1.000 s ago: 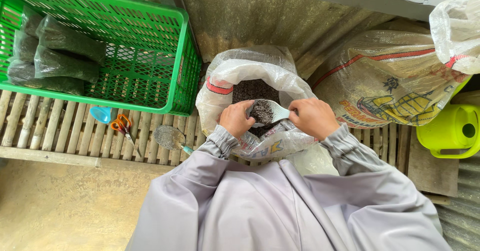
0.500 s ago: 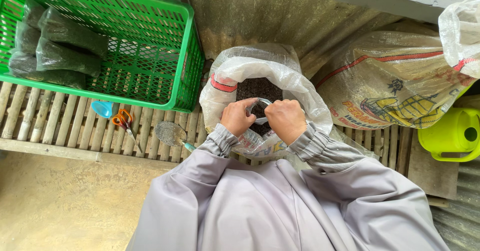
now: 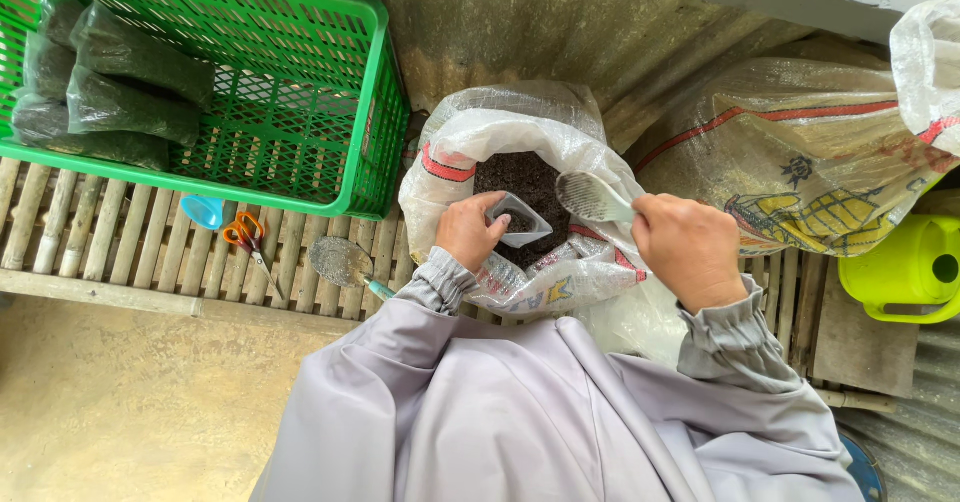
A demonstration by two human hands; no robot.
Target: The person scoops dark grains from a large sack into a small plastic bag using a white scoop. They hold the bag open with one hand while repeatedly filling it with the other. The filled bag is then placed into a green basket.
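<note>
— What takes up the most room?

— The green slatted plastic crate (image 3: pixel 300 92) on the bamboo-slat platform (image 3: pixel 120 252), with dark filled plastic packets (image 3: pixel 110 92) stacked in its left end. Right of it stands the open white woven sack (image 3: pixel 500 142) of dark soil (image 3: pixel 525 177).

— And the hands?

— The left hand (image 3: pixel 468 230) pinches a small clear plastic bag (image 3: pixel 520 220) open over the sack's mouth; a little soil is inside. The right hand (image 3: pixel 688 247) is clenched round the handle of a pale green scoop (image 3: pixel 592 197), held just beside the bag.

— Smaller things?

— A yellow-green watering can (image 3: pixel 905 272) at far right, a dirty trowel (image 3: pixel 342 260), orange-handled scissors (image 3: pixel 248 237) and a small blue funnel (image 3: pixel 203 212) on the slats.
</note>
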